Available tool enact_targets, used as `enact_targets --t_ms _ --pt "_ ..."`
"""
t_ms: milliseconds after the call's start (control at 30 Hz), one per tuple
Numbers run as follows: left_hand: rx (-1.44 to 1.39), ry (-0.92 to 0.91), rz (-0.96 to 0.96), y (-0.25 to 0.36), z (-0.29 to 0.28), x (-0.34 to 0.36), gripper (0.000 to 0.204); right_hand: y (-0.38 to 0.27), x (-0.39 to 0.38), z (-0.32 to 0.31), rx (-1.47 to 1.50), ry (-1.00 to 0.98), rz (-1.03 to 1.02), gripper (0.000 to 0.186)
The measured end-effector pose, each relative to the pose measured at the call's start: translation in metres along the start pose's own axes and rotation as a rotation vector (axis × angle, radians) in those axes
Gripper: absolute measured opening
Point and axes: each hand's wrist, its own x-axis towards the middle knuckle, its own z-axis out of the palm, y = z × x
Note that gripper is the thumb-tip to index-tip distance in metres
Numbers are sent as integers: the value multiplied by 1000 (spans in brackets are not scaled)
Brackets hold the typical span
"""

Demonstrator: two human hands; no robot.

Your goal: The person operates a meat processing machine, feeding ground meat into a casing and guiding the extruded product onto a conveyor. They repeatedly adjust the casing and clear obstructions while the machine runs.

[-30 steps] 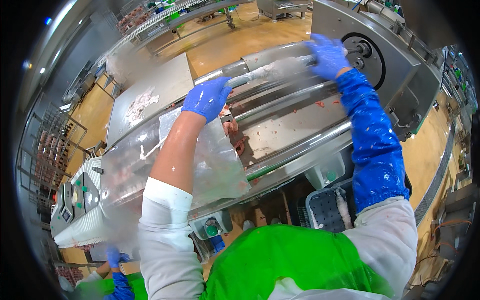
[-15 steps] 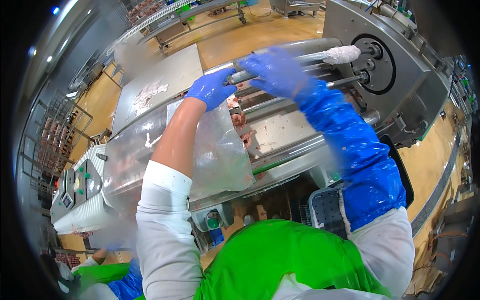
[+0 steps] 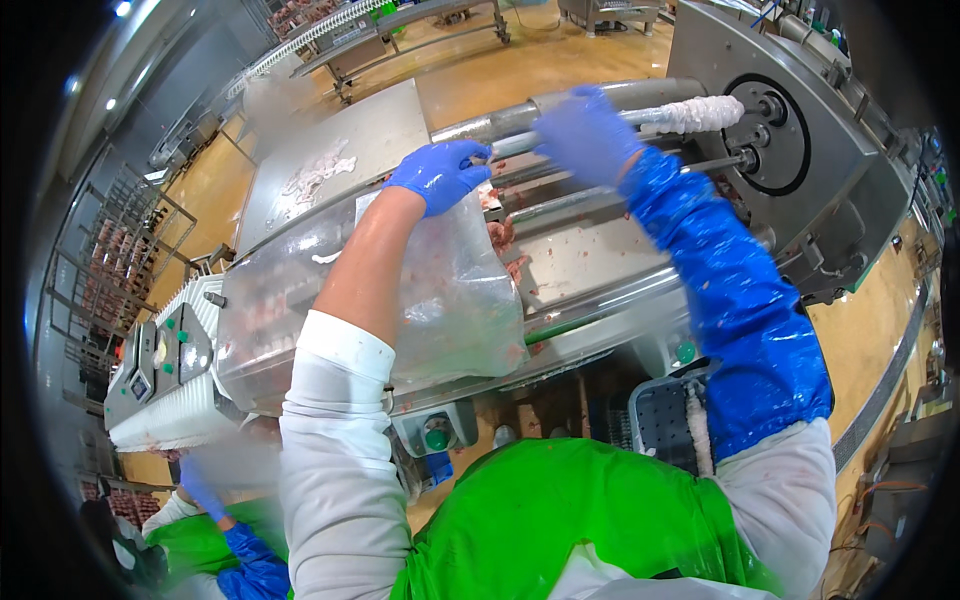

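My left hand (image 3: 438, 178), in a blue glove, has its fingers bent at the free end of a long metal tube (image 3: 515, 145). Farther right along that tube is my right hand (image 3: 585, 137), also gloved in blue and smeared by motion, so its grip does not show. A blue plastic sleeve covers the right forearm. White gathered casing (image 3: 700, 115) sits bunched on the tube near the round plate (image 3: 790, 145) of the steel machine. A second metal tube (image 3: 600, 198) runs below, with pink meat scraps (image 3: 500, 237) by its end.
A clear plastic cover (image 3: 450, 310) lies left of the tubes. Beyond it, a steel table (image 3: 370, 130) bears whitish scraps. A dark crate (image 3: 660, 425) holding a pale strand stands by my right side. At the lower left, a co-worker's gloved hand (image 3: 203, 485) shows.
The view has shifted, moving the machine rightward in the picture. My right hand sits slightly farther along the tube from my left. The co-worker's hand has risen at lower left.
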Motion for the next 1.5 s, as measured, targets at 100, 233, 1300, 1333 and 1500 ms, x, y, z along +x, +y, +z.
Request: enact_targets --t_ms 100,233,1300,1333,1500 --pt "3 -16 14 -7 -2 -6 43 38 -32 -43 -62 -282 185 23" --pt "-62 -29 29 -10 -7 -7 44 24 -31 -52 -34 165 112 24" --pt "-256 119 -66 9 34 15 33 147 -115 101 331 489 853 25" --pt "-223 142 -25 6 29 11 31 136 -109 100 430 512 925 25" --pt "63 120 -66 -2 4 -11 30 105 -79 103 694 642 899 25"
